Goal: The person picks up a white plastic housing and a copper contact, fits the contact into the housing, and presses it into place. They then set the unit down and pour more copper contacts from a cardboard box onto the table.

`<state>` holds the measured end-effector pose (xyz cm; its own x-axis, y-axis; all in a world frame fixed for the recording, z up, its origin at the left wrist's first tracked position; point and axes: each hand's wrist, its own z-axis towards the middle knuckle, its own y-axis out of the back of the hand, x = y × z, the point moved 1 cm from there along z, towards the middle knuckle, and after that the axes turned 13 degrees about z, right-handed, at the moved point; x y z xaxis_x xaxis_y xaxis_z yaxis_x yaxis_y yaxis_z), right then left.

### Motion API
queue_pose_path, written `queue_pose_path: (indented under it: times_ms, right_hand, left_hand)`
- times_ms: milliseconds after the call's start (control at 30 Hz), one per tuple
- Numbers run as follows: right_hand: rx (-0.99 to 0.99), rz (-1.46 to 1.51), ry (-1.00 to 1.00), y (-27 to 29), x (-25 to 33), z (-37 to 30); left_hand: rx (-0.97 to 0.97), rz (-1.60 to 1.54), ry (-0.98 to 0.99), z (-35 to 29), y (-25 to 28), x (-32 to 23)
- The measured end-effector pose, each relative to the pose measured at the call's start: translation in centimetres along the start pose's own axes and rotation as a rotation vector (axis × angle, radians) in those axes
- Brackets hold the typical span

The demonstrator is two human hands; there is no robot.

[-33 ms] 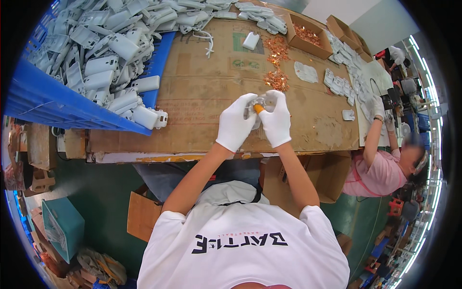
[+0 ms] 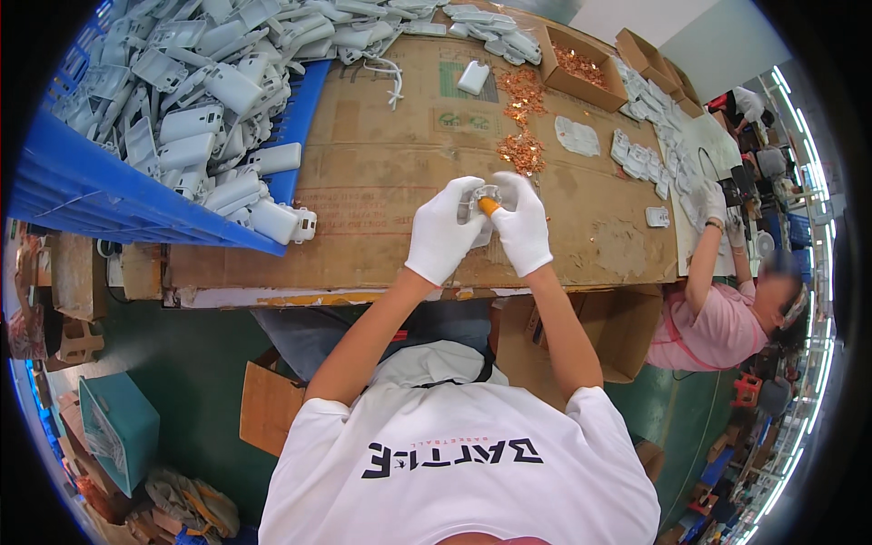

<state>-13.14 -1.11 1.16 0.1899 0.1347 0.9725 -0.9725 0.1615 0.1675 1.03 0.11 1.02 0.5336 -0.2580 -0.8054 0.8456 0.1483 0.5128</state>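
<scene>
Over the near part of the cardboard-covered table (image 2: 363,218), my two white-gloved hands come together around a small pale plastic casing (image 2: 467,213). My left hand (image 2: 440,234) grips its left side. From the right, my right hand (image 2: 525,232) closes on it, with an orange cover (image 2: 489,206) at the thumb tip pressing on the casing. The fingers hide much of the casing. Just beyond my hands lie small copper-coloured metal pieces (image 2: 520,153) in a loose strip. A single white casing (image 2: 473,77) lies farther off.
A blue crate (image 2: 136,195) heaped with white casings (image 2: 191,123) stands at the left. Far right are a carton (image 2: 581,86) of copper pieces and rows of casings (image 2: 640,159). A flattened clear bag (image 2: 578,136) lies nearby. A co-worker in pink (image 2: 713,327) works at the right.
The fingers of my right hand have shifted slightly at the casing and look a little blurred. My left hand stays nearly in place.
</scene>
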Motion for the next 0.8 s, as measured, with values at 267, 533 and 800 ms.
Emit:
queue_pose_path:
  times_ms: [267,533,800]
  right_hand:
    - [0.092,-0.264,0.027,0.8,0.2,0.0]
    - [0.138,-0.082,0.063,2.5,0.0,-1.3]
    - [0.054,-0.373,0.25,1.4,-0.2,-1.8]
  left_hand:
    - [0.106,-0.014,-0.002,1.3,-0.7,0.4]
    - [0.147,-0.064,0.039,2.7,-1.6,0.5]
    - [0.198,-0.091,0.156,3.5,-2.5,1.1]
